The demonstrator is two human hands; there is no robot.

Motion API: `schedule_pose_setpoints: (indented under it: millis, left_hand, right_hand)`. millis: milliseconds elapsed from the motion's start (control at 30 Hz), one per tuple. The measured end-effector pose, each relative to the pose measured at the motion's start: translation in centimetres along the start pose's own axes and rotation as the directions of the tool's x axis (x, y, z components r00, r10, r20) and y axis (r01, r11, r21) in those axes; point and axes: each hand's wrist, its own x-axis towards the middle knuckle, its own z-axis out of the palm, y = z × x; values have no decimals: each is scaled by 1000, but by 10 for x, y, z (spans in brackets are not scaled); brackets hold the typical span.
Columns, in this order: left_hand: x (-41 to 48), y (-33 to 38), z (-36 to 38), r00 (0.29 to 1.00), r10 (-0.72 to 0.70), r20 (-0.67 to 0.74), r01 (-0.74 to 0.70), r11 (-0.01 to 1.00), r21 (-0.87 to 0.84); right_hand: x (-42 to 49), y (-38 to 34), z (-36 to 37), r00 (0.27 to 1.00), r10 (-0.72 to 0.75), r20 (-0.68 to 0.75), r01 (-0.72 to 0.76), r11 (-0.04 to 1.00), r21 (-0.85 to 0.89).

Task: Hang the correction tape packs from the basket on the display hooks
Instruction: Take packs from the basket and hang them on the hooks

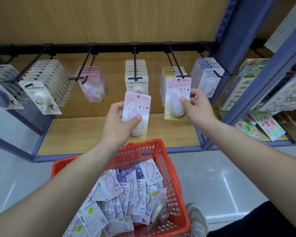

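Note:
My left hand (117, 124) grips a pink correction tape pack (138, 106) upright above the red basket (171, 170), thumb across its blister. My right hand (197, 106) pinches the right edge of a second pink pack (177, 98), which hangs at the front of a black hook (175, 63) over a row of yellow-edged packs. Several loose packs (126, 194) fill the basket. Other hooks on the black rail (109, 47) carry rows of packs: a cream row (136, 71) in the middle and a pink row (92, 82) to the left.
A wooden shelf (85, 134) runs under the hooks. At the left stands a black mesh panel (32, 115). A blue perforated upright (237, 31) divides off the right rack of sticker sheets (266, 124). My shoe (197, 218) rests on the grey floor beside the basket.

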Motion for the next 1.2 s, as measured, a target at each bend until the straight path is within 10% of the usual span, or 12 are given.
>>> schedule_pose_setpoints:
  millis: [733, 1200]
  left_hand:
    - [-5, -1, 10, 998, -32, 58, 32, 999, -10]
    - [52, 21, 104, 987, 95, 130, -112, 986, 126]
  right_hand:
    - [32, 7, 8, 969, 243, -52, -248, 929, -274]
    - [0, 26, -61, 936, 187, 298, 79, 713, -697]
